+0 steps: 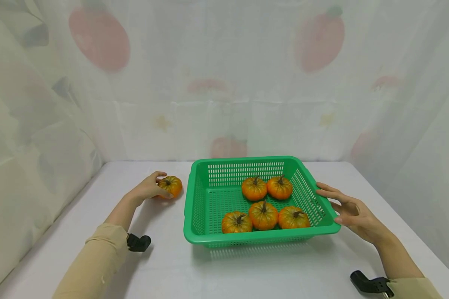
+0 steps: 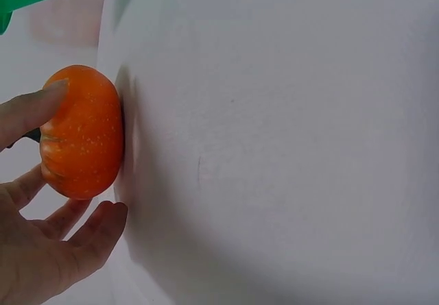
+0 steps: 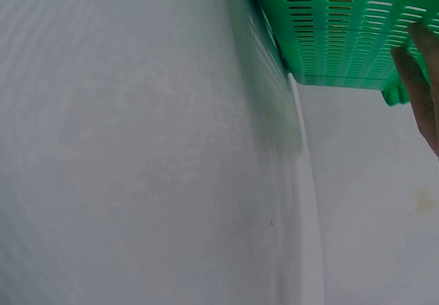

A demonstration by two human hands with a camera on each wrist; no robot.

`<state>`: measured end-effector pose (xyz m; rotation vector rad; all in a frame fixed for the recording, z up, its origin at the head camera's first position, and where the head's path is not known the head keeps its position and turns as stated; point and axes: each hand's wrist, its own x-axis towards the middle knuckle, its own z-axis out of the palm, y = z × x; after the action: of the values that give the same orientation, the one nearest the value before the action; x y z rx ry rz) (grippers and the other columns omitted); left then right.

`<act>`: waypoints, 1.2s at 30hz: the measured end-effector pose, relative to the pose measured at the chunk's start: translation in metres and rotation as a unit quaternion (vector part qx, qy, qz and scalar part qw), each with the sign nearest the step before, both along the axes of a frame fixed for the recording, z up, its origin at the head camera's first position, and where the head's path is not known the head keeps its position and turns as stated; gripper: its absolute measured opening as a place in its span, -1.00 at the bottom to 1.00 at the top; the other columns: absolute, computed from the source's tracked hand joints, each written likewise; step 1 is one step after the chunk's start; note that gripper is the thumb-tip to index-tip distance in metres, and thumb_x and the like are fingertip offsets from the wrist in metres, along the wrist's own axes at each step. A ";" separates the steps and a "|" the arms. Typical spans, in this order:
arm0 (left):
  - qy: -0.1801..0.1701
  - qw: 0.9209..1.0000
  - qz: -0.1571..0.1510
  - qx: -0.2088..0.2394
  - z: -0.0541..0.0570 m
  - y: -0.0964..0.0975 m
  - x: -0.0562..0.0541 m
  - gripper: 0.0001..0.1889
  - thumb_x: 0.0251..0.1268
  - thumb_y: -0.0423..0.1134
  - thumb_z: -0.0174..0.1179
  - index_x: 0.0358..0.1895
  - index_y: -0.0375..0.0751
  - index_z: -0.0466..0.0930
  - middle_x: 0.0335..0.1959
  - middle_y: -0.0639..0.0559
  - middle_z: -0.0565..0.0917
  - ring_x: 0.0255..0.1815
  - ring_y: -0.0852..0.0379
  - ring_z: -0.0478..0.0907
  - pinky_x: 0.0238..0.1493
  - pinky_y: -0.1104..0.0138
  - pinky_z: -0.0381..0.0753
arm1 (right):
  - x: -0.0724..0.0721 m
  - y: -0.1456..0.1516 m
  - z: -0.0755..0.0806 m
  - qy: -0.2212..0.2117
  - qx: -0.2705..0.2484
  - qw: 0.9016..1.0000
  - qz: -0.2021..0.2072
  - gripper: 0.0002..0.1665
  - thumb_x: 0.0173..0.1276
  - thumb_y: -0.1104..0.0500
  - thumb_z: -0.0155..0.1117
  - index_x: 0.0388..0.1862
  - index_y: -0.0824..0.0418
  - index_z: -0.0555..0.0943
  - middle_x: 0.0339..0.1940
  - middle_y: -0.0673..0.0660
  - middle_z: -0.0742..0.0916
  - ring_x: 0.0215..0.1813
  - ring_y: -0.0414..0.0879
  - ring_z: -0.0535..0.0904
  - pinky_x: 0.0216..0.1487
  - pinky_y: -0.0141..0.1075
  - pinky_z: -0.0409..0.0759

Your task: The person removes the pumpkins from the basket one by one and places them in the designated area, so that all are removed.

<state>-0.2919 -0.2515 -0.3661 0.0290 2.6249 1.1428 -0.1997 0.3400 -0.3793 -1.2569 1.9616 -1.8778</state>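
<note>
Near the back left of the table, my left hand (image 1: 150, 188) holds a small orange pumpkin (image 1: 173, 186) between thumb and fingers. In the left wrist view the thumb lies on one side of this pumpkin (image 2: 86, 137), and a forefinger meets the other side while other fingers stand apart from it. The pumpkin touches or nearly touches the table. At the right, my right hand (image 1: 355, 216) touches the rim of a green plastic basket (image 1: 262, 237) with fairly straight fingers. Those fingers (image 3: 411, 79) lie along its slotted outer wall in the right wrist view.
Several small orange pumpkins sit in the basket, among them one pumpkin (image 1: 263, 215) at the near side and another (image 1: 279, 187) behind. A white cloth covers the table (image 1: 161, 265). Pale printed curtains (image 1: 224, 124) hang behind and at both sides.
</note>
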 end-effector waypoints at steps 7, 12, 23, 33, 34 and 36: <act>0.012 1.000 -0.007 -0.005 0.008 -0.004 0.001 0.03 0.14 -0.11 0.38 0.57 -0.25 -0.09 0.53 -0.50 0.03 0.49 -0.45 0.11 0.44 -0.23 0.29 | 0.001 0.000 0.000 0.003 0.002 1.000 0.002 -0.22 0.15 0.66 -0.15 0.43 0.65 0.09 0.66 0.29 0.00 0.66 -0.17 -0.03 0.49 -0.54 0.22; 0.039 0.999 0.002 -0.002 0.017 -0.005 0.000 0.04 0.18 -0.02 0.36 0.58 -0.23 -0.12 0.56 -0.48 -0.05 0.54 -0.48 -0.03 0.45 -0.34 0.15 | 0.001 0.000 0.001 0.004 0.000 1.000 0.003 -0.23 0.15 0.66 -0.17 0.43 0.65 0.09 0.66 0.29 0.00 0.67 -0.15 -0.04 0.49 -0.53 0.22; 0.078 0.997 -0.002 0.024 0.047 0.025 0.004 0.03 0.22 0.05 0.33 0.61 -0.09 -0.14 0.63 -0.31 -0.12 0.60 -0.42 -0.11 0.48 -0.36 0.06 | 0.001 0.001 0.001 0.000 0.006 1.000 -0.005 -0.22 0.15 0.66 -0.16 0.44 0.64 0.09 0.66 0.26 0.01 0.65 -0.20 0.01 0.49 -0.54 0.23; 0.115 0.992 -0.008 0.060 0.068 0.059 0.008 -0.10 0.25 -0.03 0.32 0.58 0.02 0.00 0.64 -0.16 -0.05 0.63 -0.31 -0.09 0.46 -0.34 0.15 | 0.003 -0.001 0.002 0.004 0.004 1.000 -0.003 -0.23 0.16 0.66 -0.18 0.44 0.64 0.09 0.66 0.29 0.00 0.66 -0.18 0.01 0.49 -0.53 0.24; 0.117 0.991 -0.011 0.065 0.069 0.062 0.008 -0.11 0.25 -0.03 0.31 0.58 0.02 0.01 0.65 -0.15 -0.05 0.63 -0.30 -0.09 0.47 -0.33 0.13 | 0.002 -0.001 0.002 0.004 0.004 1.000 -0.003 -0.23 0.16 0.66 -0.18 0.44 0.64 0.09 0.66 0.29 0.00 0.66 -0.18 0.00 0.49 -0.53 0.24; 0.117 0.990 -0.017 0.072 0.070 0.067 0.009 -0.12 0.26 -0.04 0.31 0.58 0.02 0.02 0.65 -0.12 -0.04 0.64 -0.28 -0.09 0.49 -0.31 0.13 | 0.002 -0.002 0.002 0.004 0.003 1.000 -0.002 -0.23 0.16 0.66 -0.18 0.44 0.65 0.08 0.66 0.29 0.00 0.66 -0.18 0.00 0.49 -0.53 0.23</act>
<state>-0.2826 -0.1845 -0.2961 0.2513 2.7227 1.3910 -0.1974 0.3380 -0.3774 -1.2603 1.9742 -1.8701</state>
